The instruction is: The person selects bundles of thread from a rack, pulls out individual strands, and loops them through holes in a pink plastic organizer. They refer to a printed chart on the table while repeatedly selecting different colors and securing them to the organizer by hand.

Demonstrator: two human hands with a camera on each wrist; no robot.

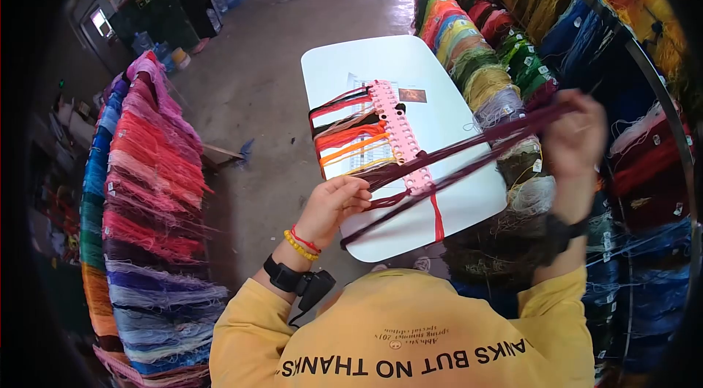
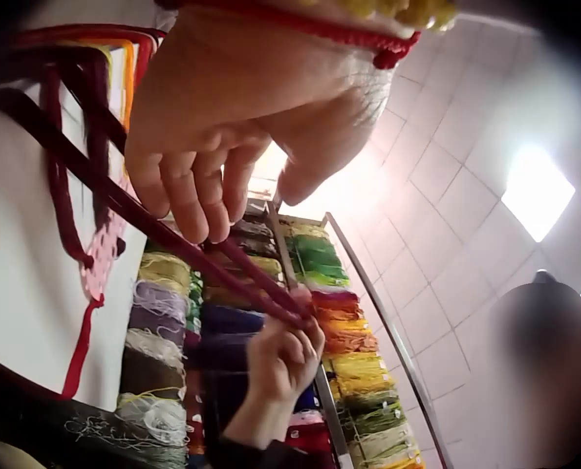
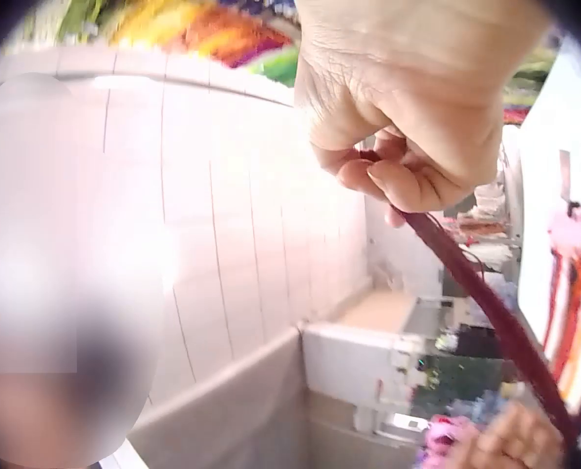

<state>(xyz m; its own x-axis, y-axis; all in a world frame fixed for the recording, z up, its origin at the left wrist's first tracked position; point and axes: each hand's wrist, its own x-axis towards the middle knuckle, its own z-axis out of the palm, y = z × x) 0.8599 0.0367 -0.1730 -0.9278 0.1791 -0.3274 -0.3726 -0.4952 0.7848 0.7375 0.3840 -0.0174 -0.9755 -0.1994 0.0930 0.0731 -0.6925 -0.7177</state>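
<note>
Even daylight, fisheye bending and dark corners in the head view; blurred wrist views, one with glare from a white ceiling light panel (image 2: pixel 537 191), perhaps a skylight.

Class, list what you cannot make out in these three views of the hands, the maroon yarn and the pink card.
Head view: the right hand is motion-blurred, so its fingers are unclear.
Head view: print on the paper sheet is too small, partly covered by the pink card.
Left wrist view: the left hand hides part of the maroon yarn.
Right wrist view: the yarn runs off the bottom edge.
</note>
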